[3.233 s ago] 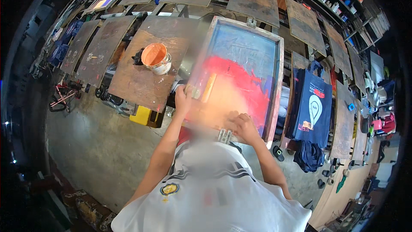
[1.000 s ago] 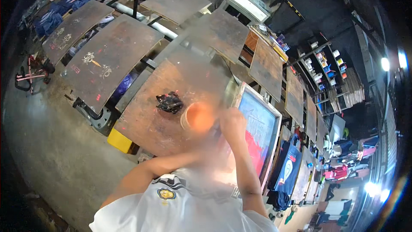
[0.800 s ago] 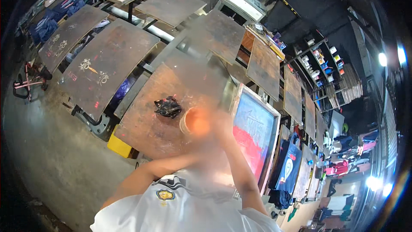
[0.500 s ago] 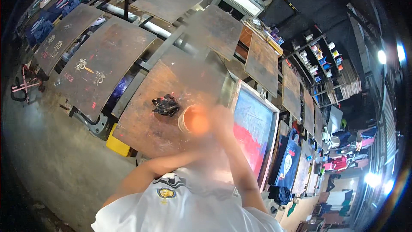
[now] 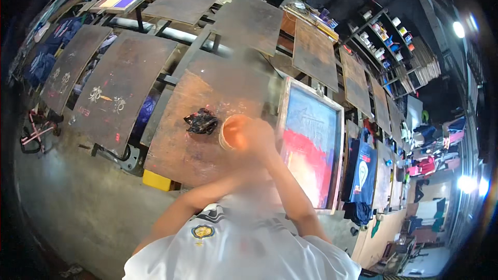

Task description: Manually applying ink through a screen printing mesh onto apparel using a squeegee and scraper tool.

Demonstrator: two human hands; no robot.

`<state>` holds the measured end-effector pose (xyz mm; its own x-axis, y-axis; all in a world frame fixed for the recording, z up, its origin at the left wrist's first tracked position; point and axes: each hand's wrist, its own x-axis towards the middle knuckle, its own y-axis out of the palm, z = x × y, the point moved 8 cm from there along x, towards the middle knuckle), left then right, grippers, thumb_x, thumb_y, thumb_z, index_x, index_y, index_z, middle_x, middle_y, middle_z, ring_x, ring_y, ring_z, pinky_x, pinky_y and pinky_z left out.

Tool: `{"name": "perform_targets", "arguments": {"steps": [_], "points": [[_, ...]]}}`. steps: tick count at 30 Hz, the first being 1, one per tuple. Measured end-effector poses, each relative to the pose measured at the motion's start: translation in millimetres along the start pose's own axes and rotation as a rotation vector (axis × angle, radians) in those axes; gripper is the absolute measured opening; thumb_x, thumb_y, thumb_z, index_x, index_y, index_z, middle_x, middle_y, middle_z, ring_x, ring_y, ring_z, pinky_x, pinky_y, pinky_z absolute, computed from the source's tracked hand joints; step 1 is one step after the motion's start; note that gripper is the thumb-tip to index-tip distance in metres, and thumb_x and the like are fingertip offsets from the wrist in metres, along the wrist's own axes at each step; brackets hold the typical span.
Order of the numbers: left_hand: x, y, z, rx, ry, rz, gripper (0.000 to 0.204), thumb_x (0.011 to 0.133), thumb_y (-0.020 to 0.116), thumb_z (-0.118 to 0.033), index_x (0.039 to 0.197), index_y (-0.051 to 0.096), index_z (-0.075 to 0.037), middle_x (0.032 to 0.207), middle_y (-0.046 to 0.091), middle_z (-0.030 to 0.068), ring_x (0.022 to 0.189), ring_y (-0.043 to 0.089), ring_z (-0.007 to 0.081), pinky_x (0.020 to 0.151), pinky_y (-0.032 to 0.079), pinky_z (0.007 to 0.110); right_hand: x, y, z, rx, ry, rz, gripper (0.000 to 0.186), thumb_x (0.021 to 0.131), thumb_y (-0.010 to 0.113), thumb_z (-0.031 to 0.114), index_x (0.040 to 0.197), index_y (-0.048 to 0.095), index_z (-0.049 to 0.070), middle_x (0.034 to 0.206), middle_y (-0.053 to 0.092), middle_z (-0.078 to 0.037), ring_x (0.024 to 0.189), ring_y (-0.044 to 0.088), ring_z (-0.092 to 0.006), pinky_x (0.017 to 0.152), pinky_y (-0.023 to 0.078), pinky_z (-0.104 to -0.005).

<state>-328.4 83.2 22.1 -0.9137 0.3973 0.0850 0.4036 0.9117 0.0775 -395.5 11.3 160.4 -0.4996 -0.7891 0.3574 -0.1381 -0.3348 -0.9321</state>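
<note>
My right hand [image 5: 259, 136] is smeared by blur at the right side of an orange-filled bucket [image 5: 232, 127]; I cannot make out its fingers. My left forearm [image 5: 202, 197] reaches across below the bucket, and the hand at its end vanishes in the blurred patch. The bucket stands on a stained wooden board [image 5: 179, 153], with a crumpled black plastic bag [image 5: 201, 122] to its left. Just right of my hands lies a framed screen [image 5: 311, 109], blue at the far end, red and pale orange at the near end.
Rows of flat boards [image 5: 122, 67] on metal frames surround me. Navy printed bags [image 5: 360, 168] lie right of the screen. A yellow container [image 5: 155, 180] sits under my board, above concrete floor [image 5: 78, 207]. A shelf [image 5: 384, 36] of small containers stands at the back right.
Both hands have left the screen for the bucket area since the earliest frame, and my view turned. Lately my right hand stays by the bucket while the view shifts slightly.
</note>
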Motion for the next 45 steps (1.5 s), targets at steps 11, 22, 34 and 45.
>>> {"name": "perform_targets", "arguments": {"steps": [11, 22, 34, 45], "points": [[-33, -22, -105, -0.278, 0.018, -0.202, 0.035, 0.092, 0.062, -0.028, 0.120, 0.060, -0.008, 0.110, 0.063, 0.0088, 0.112, 0.057, 0.0241, 0.099, 0.042, 0.040, -12, 2, -3, 0.172, 0.079, -0.170, 0.005, 0.079, 0.069, 0.010, 0.078, 0.066, 0.006, 0.074, 0.060, -0.010, 0.076, 0.060, -0.0304, 0.066, 0.049, -0.0428], [32, 31, 54, 0.261, 0.156, 0.015, 0.021, 0.094, 0.064, -0.018, 0.107, 0.064, -0.001, 0.099, 0.062, 0.0065, 0.094, 0.055, 0.0176, 0.086, 0.046, 0.037, -8, -11, -5, 0.213, 0.186, -0.266, 0.005, 0.079, 0.069, 0.008, 0.082, 0.068, 0.005, 0.076, 0.061, -0.011, 0.078, 0.060, -0.0306, 0.068, 0.049, -0.0425], [21, -27, 65, 0.364, 0.146, -0.010, 0.023, 0.095, 0.063, -0.018, 0.110, 0.063, -0.001, 0.100, 0.062, 0.0059, 0.094, 0.055, 0.0172, 0.086, 0.046, 0.037, -9, -14, -13, 0.156, 0.210, -0.301, 0.005, 0.079, 0.068, 0.004, 0.084, 0.068, 0.003, 0.076, 0.060, -0.012, 0.074, 0.058, -0.0313, 0.066, 0.048, -0.0433], [24, -12, 96, 0.377, 0.151, 0.051, 0.025, 0.096, 0.062, -0.019, 0.113, 0.062, -0.002, 0.101, 0.062, 0.0054, 0.094, 0.055, 0.0169, 0.086, 0.046, 0.037, -14, -16, -13, 0.182, 0.255, -0.422, 0.010, 0.078, 0.067, 0.001, 0.088, 0.068, 0.004, 0.078, 0.060, -0.010, 0.075, 0.057, -0.0296, 0.068, 0.048, -0.0402]]}}
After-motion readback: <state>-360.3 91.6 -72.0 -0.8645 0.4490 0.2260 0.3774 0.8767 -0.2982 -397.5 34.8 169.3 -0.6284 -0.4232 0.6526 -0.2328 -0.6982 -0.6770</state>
